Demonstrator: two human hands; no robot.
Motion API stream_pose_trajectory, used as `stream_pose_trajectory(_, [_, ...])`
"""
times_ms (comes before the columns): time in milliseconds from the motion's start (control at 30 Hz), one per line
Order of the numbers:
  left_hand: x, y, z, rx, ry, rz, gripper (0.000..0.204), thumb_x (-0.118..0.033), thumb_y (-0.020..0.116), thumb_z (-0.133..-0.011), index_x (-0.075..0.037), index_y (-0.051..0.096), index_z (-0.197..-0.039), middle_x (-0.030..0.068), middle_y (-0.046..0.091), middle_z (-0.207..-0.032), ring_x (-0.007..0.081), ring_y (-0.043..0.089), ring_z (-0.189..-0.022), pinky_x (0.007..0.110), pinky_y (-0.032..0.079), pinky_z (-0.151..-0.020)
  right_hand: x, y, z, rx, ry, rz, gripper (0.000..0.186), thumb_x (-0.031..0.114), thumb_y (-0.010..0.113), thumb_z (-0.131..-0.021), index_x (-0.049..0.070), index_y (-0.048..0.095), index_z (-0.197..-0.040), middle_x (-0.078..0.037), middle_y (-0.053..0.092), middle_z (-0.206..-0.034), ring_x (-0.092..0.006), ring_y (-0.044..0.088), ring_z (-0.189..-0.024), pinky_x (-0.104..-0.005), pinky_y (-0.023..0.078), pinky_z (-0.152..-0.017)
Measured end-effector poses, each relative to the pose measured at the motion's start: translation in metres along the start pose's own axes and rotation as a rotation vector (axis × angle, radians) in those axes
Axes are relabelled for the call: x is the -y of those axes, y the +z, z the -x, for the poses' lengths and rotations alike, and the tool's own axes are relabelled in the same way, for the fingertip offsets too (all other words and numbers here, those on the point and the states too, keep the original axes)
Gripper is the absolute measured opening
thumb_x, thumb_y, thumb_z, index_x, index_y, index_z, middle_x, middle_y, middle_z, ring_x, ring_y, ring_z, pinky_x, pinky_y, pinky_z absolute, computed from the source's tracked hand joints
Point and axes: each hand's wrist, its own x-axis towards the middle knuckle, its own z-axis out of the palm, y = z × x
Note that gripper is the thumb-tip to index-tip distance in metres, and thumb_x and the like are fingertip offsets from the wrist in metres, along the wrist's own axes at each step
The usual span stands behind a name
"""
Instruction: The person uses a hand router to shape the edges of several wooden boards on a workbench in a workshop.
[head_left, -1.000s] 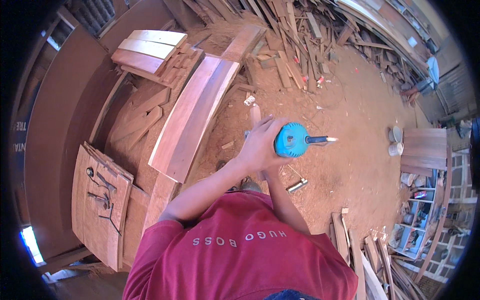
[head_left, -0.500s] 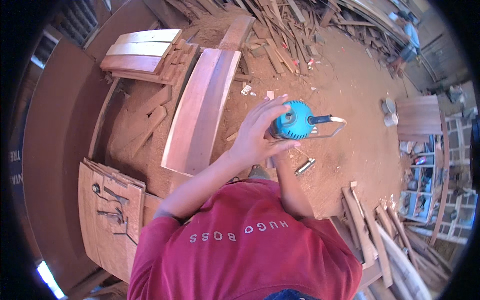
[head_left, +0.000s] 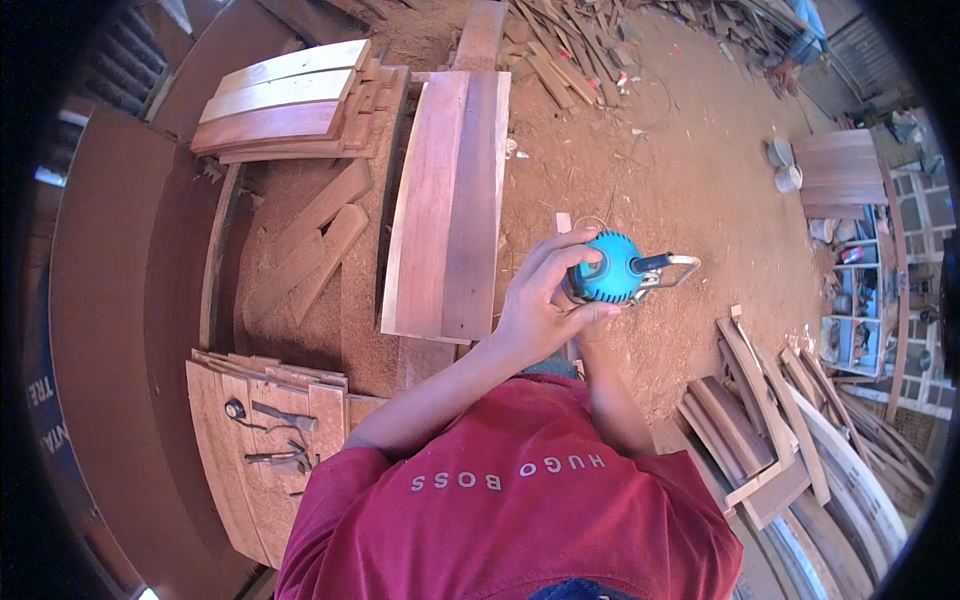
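Note:
My left hand (head_left: 540, 295) is closed around a teal power tool (head_left: 606, 268) with a black cord socket and a bent metal bar at its side, held in front of my red shirt. My right hand (head_left: 594, 333) is below the tool, its fingers mostly hidden by the tool and left hand. A pale pinkish wood piece (head_left: 563, 219) shows just behind the tool. Left of my hands, a long two-tone board (head_left: 445, 200) lies on a sawdust-covered timber support.
Stacked planks (head_left: 280, 95) lie upper left, and a panel with hand tools (head_left: 225, 470) lower left. Curved offcuts (head_left: 760, 420) pile at right, beside a shelf unit (head_left: 855, 310) and buckets (head_left: 787, 178). A co-worker (head_left: 800, 40) is at upper right, near scrap wood.
The view has shifted, so the long board sits more upright and further right, and the offcuts at right appear higher. My hands still hold the tool, slightly further right.

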Motion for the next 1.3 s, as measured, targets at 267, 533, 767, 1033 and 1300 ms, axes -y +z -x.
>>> stream_pose_trajectory(267, [0.089,-0.045,-0.032,-0.064,-0.147,-0.035,0.046,-0.028,0.074,-0.094,-0.001,0.059,-0.128,0.0165,0.061,-0.135,0.0296,0.054,-0.131,0.044,0.043,-0.11,-0.118,-0.016,-0.005,-0.098,-0.185,0.553,0.069,0.033,0.092,-0.071,0.0,0.061,-0.123,-0.012,0.073,-0.103,-0.0268,0.073,-0.093,-0.0413,0.058,-0.082])
stream_pose_trajectory(533, [0.365,-0.117,-0.071,-0.077,-0.651,-1.017,0.053,-0.041,0.057,-0.102,-0.012,0.05,-0.146,0.0216,0.046,-0.151,0.042,0.04,-0.144,0.058,0.035,-0.114,-0.154,0.08,-0.054,-0.184,0.084,0.297,0.081,0.026,0.095,-0.068,-0.003,0.051,-0.13,-0.016,0.066,-0.117,-0.0273,0.068,-0.105,-0.04,0.055,-0.089])
stream_pose_trajectory(767, [0.431,-0.094,-0.07,-0.244,-0.705,-1.143,0.064,-0.049,0.055,-0.1,-0.015,0.044,-0.153,0.0258,0.047,-0.147,0.0418,0.042,-0.141,0.057,0.036,-0.11,-0.22,0.095,-0.076,-0.21,-0.024,0.263,0.09,0.025,0.096,-0.066,-0.002,0.046,-0.136,-0.016,0.064,-0.123,-0.0286,0.067,-0.109,-0.0406,0.055,-0.094])
stream_pose_trajectory(1033, [0.43,-0.092,-0.062,-0.248,-0.656,-1.167,0.062,-0.046,0.056,-0.099,-0.013,0.047,-0.15,0.0272,0.052,-0.14,0.0416,0.05,-0.131,0.055,0.039,-0.105,-0.216,0.092,-0.048,-0.108,0.11,0.222,0.086,0.022,0.092,-0.072,0.006,0.043,-0.14,-0.014,0.063,-0.129,-0.0265,0.065,-0.116,-0.0445,0.056,-0.098])
stream_pose_trajectory(1300, [0.436,-0.095,-0.064,-0.247,-0.679,-1.175,0.065,-0.05,0.055,-0.1,-0.016,0.044,-0.153,0.0275,0.049,-0.144,0.0441,0.05,-0.13,0.057,0.04,-0.105,-0.215,0.102,-0.054,-0.175,0.164,0.225,0.07,0.032,0.083,-0.082,0.008,0.048,-0.139,-0.015,0.063,-0.128,-0.0306,0.066,-0.114,-0.0489,0.055,-0.098])
